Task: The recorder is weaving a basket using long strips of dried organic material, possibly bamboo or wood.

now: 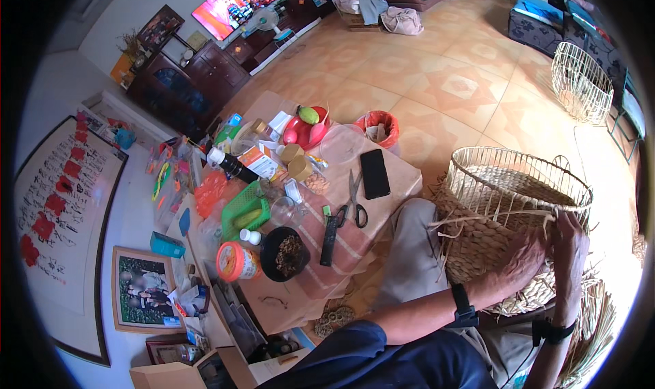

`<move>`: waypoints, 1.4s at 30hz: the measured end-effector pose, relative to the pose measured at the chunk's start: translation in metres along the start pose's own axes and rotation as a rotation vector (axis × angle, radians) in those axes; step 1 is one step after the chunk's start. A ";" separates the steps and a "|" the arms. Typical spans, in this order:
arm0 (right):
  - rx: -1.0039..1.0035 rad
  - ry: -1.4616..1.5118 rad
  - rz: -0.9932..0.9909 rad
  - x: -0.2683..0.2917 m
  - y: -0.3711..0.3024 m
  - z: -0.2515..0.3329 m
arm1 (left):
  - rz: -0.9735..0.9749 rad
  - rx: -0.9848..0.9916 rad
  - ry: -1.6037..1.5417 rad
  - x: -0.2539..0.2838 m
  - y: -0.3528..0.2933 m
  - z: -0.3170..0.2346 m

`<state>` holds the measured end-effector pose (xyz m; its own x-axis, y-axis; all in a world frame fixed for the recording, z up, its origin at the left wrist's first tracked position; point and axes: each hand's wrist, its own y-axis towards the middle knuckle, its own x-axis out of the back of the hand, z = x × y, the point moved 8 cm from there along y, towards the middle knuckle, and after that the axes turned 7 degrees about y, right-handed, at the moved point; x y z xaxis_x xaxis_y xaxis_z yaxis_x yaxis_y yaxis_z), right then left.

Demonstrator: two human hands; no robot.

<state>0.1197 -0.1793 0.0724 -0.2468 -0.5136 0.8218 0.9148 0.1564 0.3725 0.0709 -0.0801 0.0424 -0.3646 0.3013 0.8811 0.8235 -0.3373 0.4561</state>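
Note:
A half-woven straw basket (477, 249) with a bare frame of thin rods around its top rests against my lap on the right. Along its woven edge runs a loose straw strand (488, 216), ending by my fingers. My right hand (570, 242) is closed on this strand at the basket's right side. Against the weave lies my left hand (527, 252), fingers bent in; what they grip is partly hidden by the right hand. Both wrists wear black bands. Loose straw (590, 327) hangs in a bundle below my right hand.
Left of my knee, a low table (402, 177) bears black scissors (353, 205), a phone (374, 173), a dark bowl (284, 254), a green basket (247, 211) and bottles. Beyond it stands a red-lined bin (379, 128). Another bare basket frame (581, 82) is on the tiled floor.

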 end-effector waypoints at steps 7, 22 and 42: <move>-0.023 0.217 0.117 -0.020 0.002 -0.031 | -0.211 -0.122 0.028 -0.030 -0.022 -0.003; -0.770 1.627 -0.480 -0.064 -0.151 -0.184 | 0.119 -0.095 -0.455 -0.035 -0.010 0.002; -0.552 0.879 0.386 -0.019 -0.153 -0.136 | -0.219 0.934 0.401 0.204 -0.191 0.430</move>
<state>0.0275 -0.3080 -0.0587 0.1988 -0.9656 0.1674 0.9521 0.1499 -0.2664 0.0264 0.4293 0.0816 -0.5237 -0.1036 0.8456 0.6684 0.5655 0.4832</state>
